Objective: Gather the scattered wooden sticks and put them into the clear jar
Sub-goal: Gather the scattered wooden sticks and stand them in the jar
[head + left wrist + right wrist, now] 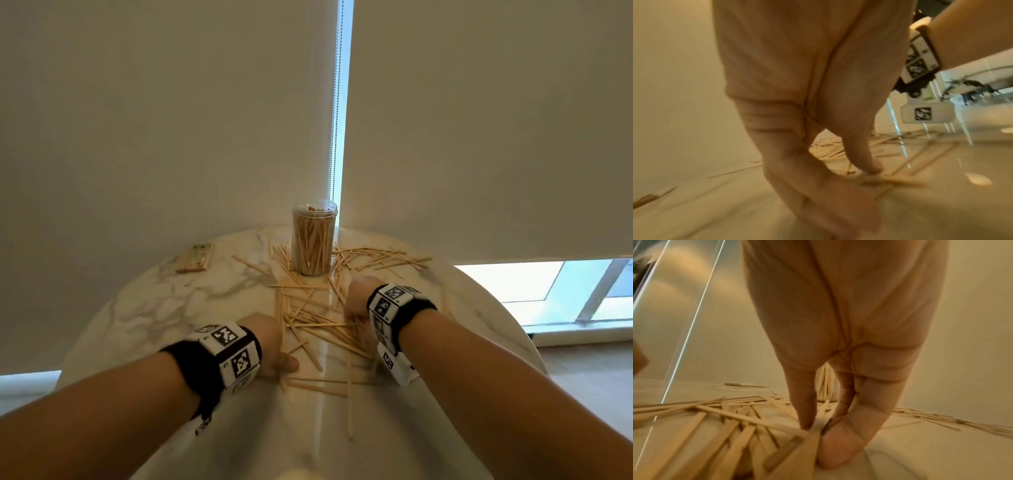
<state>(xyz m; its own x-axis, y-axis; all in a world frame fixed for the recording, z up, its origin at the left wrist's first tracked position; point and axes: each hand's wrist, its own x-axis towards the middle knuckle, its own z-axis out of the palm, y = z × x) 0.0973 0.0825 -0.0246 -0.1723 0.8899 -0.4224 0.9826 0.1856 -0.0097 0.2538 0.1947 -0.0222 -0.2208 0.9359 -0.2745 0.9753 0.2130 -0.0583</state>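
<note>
A clear jar, upright and packed with wooden sticks, stands at the far middle of the round marble table. Several loose wooden sticks lie scattered around it and toward me. My left hand is down at the left side of the pile. In the left wrist view, the left hand pinches a few blurred sticks between thumb and fingers. My right hand is at the right side of the pile. In the right wrist view, the right hand pinches a small bunch of sticks.
A flat pack of sticks lies at the far left of the table. More loose sticks fan out to the right of the jar. Roller blinds hang right behind the table, with a bead chain in the gap above the jar.
</note>
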